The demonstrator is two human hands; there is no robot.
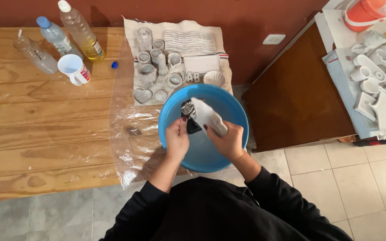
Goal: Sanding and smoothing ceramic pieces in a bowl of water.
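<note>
White cast piece [208,117], both hands, blue basin [237,111]

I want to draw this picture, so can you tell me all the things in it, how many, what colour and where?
basin: one, blue, at the table edge under the hands
white piece: one, whitish, held over the basin
dark pad: one, black, partly hidden, over the basin
bottles: three, clear plastic, table's far left
mug: one, white, beside the bottles
small white casts: many, whitish grey, on a cloth behind the basin
plastic sheet: one, clear, on the wooden table
more white casts: many, on the right-hand surface
bucket: one, orange, top right
left hand: on the dark pad
right hand: holding the white piece
</note>
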